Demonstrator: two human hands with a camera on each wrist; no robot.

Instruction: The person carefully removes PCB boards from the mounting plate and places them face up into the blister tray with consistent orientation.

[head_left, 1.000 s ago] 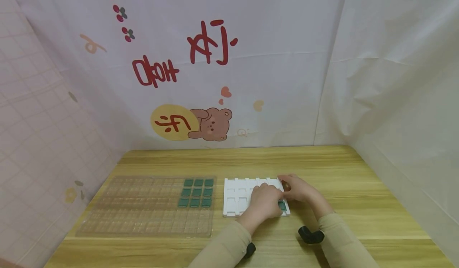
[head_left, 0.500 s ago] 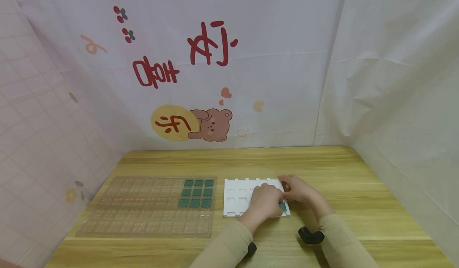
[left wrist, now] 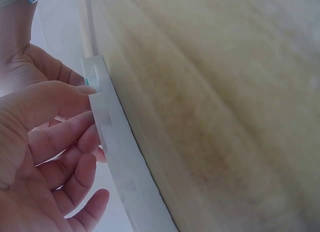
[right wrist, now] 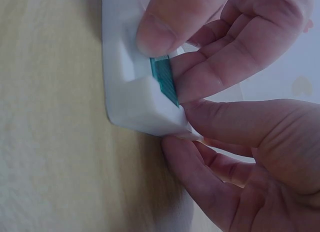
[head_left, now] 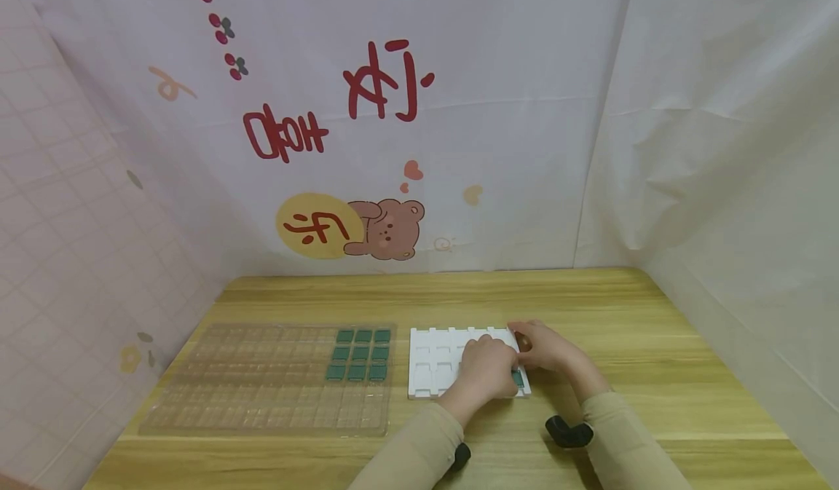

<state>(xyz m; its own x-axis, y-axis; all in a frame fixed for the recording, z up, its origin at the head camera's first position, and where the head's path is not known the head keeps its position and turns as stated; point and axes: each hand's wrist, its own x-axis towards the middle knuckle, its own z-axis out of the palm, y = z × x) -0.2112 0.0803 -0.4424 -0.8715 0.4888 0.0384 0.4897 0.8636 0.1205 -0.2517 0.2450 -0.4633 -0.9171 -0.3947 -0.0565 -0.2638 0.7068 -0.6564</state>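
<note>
In the head view a white slotted tray (head_left: pixel 442 359) lies on the table under both hands. My left hand (head_left: pixel 486 370) reaches over its right half. In the right wrist view the left thumb and fingers pinch a small flat green chip (right wrist: pixel 165 82) with fine lines, set in a slot at the tray's end. Fingers cover part of that chip. My right hand (head_left: pixel 547 346) grips the tray's right end, its thumb (right wrist: pixel 220 119) by the chip's corner and a finger against the outer wall. The left wrist view shows the left thumb (left wrist: pixel 55 99) at the tray's edge.
To the left lies a clear plastic tray (head_left: pixel 262 410) with many pockets. Several green chips (head_left: pixel 360 354) sit in rows at its right end. The wooden table (head_left: pixel 682 395) meets hanging white cloth (head_left: pixel 511 184) at the back and sides.
Both hands stay at the same place on the white tray. The left hand has shifted very slightly to the right.
</note>
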